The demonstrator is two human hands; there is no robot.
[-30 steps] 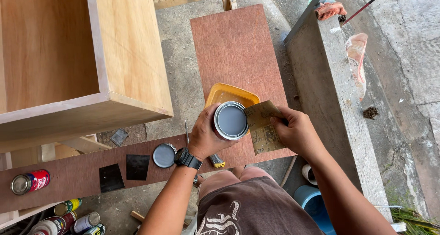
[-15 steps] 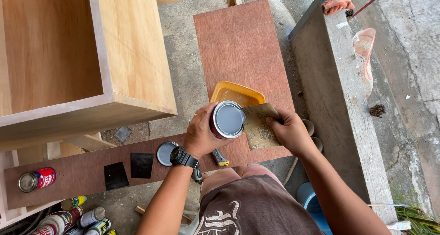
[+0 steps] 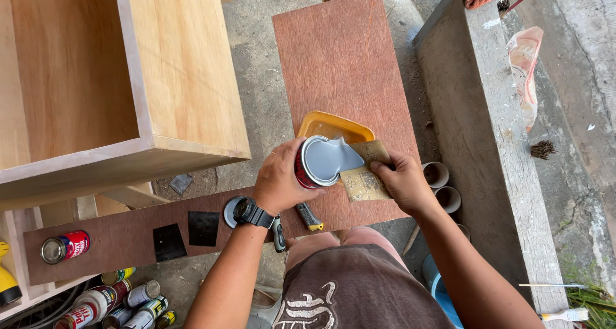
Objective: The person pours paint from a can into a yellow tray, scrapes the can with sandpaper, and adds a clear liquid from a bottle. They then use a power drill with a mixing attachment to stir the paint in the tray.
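Can: I see an open tin can (image 3: pixel 321 161) tipped on its side, mouth toward the camera, grey paste inside, held above the yellow tray (image 3: pixel 333 126).
Scraper: a flat tan card (image 3: pixel 364 170) reaches into the can's mouth, with grey paste on its edge.
Left hand: left hand (image 3: pixel 280 180) is wrapped around the can's body, fingers closed on it; a black watch (image 3: pixel 251 212) sits on the wrist.
Right hand: right hand (image 3: pixel 402 181) is pinched on the card, thumb on top.
Tray: it rests on the reddish plywood board (image 3: pixel 343 59), which lies on the concrete floor.
Near: a can lid (image 3: pixel 228 211) and two black squares (image 3: pixel 187 235) lie on a narrow brown plank (image 3: pixel 115 239).
Left side: a pale wooden cabinet (image 3: pixel 115 78) stands there; a red can (image 3: pixel 63 247) sits on the plank's end.
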